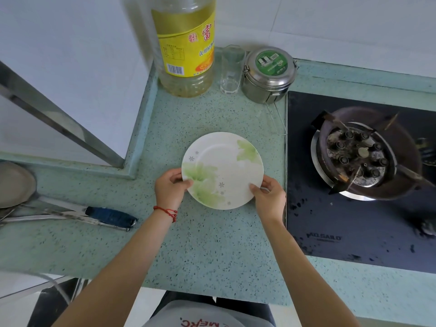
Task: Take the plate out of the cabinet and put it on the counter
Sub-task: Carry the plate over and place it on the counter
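Note:
A round white plate (223,169) with pale green leaf prints lies over the speckled green counter (212,244), in the middle of the view. My left hand (170,188) grips its near left rim, thumb on top. My right hand (269,197) grips its near right rim the same way. Whether the plate rests fully on the counter or is held just above it, I cannot tell. No cabinet shows in this view.
A big oil bottle (186,48), a clear glass (231,69) and a steel lidded tin (269,74) stand at the back. A black gas hob with a burner (361,156) lies right of the plate. Utensils with a dark handle (111,215) lie at the left.

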Available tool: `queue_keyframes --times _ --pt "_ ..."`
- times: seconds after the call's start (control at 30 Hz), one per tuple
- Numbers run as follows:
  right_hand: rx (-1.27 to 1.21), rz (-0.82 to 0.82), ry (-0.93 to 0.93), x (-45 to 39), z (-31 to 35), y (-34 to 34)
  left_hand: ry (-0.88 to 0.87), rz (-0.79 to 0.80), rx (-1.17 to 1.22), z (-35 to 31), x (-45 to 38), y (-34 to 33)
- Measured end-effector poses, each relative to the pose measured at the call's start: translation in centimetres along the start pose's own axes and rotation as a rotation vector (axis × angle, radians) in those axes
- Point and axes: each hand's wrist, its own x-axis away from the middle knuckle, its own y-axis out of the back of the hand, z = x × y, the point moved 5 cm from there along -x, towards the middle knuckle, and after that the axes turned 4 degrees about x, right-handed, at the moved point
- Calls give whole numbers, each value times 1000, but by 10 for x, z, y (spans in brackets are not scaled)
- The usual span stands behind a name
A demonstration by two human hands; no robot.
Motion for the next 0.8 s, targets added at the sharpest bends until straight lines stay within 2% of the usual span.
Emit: queue_keyframes --times 0.37,0.8 --pt "217 -14 60 -12 13 -2 -80 -32 -170 -17 -7 -2" --pt "225 -31 78 -23 25 -9 -107 -48 -181 -25 -17 -7"
